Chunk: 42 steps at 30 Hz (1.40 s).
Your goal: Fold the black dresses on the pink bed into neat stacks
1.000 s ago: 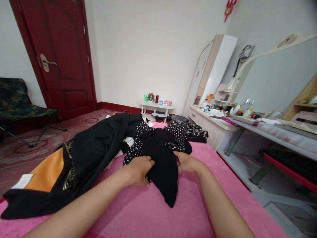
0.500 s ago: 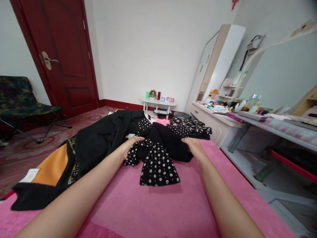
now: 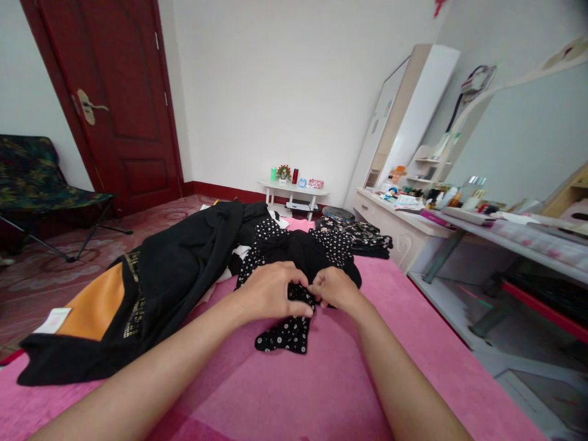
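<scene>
A black garment with white polka dots [image 3: 285, 331] lies bunched on the pink bed cover [image 3: 285, 398] in front of me. My left hand [image 3: 271, 293] has its fingers curled into the dotted cloth. My right hand [image 3: 334, 289] pinches the same cloth right beside it, the two hands almost touching. More of the dotted garment [image 3: 321, 245] spreads out beyond my hands.
A large black garment with an orange panel [image 3: 138, 288] lies to the left on the bed. Folded dark clothes [image 3: 362, 239] sit at the far right of the bed. A dresser [image 3: 404, 226] with clutter, a red door [image 3: 114, 104] and a folding chair [image 3: 41, 190] stand around.
My hands came together from the garment's two sides to its middle. The dotted flap that lay spread flat is now gathered and bunched under them.
</scene>
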Each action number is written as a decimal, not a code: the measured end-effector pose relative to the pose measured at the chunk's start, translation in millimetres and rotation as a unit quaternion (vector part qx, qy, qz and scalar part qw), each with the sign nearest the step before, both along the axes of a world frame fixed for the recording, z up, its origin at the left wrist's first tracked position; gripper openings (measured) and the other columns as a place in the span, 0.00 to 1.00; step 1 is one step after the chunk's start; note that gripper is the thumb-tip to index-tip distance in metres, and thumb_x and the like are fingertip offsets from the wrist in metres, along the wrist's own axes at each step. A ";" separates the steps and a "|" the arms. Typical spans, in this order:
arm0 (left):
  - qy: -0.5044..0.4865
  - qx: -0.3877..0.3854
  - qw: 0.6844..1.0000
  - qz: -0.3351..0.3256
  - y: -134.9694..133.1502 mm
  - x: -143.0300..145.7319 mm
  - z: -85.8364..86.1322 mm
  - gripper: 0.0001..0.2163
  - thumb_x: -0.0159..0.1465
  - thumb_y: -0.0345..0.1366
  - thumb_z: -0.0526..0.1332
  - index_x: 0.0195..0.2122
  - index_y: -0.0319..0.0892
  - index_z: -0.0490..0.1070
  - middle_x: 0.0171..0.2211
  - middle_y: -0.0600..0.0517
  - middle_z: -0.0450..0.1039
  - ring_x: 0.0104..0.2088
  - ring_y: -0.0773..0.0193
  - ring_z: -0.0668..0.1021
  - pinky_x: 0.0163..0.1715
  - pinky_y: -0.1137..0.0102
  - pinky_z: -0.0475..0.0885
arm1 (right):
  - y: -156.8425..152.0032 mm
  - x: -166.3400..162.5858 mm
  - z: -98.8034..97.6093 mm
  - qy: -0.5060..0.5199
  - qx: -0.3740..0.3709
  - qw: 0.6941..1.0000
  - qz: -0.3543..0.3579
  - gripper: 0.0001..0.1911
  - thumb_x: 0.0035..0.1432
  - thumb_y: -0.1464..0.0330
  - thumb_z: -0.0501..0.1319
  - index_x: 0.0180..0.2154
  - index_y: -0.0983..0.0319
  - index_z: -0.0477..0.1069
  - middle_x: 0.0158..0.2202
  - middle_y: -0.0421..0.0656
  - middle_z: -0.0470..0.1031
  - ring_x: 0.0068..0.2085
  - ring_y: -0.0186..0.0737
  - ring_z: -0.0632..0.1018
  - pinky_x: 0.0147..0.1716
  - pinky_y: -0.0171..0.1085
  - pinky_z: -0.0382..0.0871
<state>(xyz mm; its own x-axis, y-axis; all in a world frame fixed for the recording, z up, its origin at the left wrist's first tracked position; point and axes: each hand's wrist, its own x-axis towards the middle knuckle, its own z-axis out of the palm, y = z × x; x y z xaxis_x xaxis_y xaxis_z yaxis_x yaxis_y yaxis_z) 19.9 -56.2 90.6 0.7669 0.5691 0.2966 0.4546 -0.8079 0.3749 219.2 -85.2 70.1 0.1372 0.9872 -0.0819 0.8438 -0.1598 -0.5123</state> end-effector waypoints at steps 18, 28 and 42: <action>-0.344 0.068 0.903 0.249 72.7 -45.1 14.4 0.23 0.55 0.34 0.62 0.53 0.45 0.63 0.54 0.45 0.59 0.42 0.61 0.75 0.41 0.67 0.72 | 12.6 15.6 -27.2 0.074 0.115 0.989 -0.063 0.26 0.40 0.78 0.65 0.43 0.61 0.65 0.33 0.37 0.74 0.25 0.30 0.77 0.22 0.29 0.65; 0.051 0.051 0.979 0.190 21.2 13.6 -41.8 0.31 0.47 0.50 0.68 0.52 0.43 0.69 0.46 0.42 0.71 0.46 0.47 0.74 0.38 0.64 0.69 | 5.7 5.1 -14.6 0.003 0.060 0.997 -0.054 0.19 0.42 0.64 0.69 0.35 0.60 0.64 0.23 0.36 0.74 0.25 0.35 0.76 0.23 0.31 0.60; -0.492 -0.541 0.680 0.061 43.4 11.3 -32.1 0.09 0.58 0.39 0.63 0.38 0.40 0.72 0.33 0.49 0.78 0.30 0.63 0.78 0.32 0.69 0.72 | 1.7 -30.8 -18.5 -0.163 0.089 0.977 -0.102 0.33 0.45 0.50 0.63 0.49 0.61 0.63 0.46 0.49 0.70 0.42 0.51 0.76 0.33 0.39 0.65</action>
<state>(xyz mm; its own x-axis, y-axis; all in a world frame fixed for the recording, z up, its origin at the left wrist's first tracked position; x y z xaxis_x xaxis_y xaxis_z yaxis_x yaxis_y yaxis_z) 31.1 -12.8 58.5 0.4273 0.9041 -0.0111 -0.4064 0.2030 0.8909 188.4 -83.6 51.5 0.3221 0.9315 0.1691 0.9268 -0.2738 -0.2571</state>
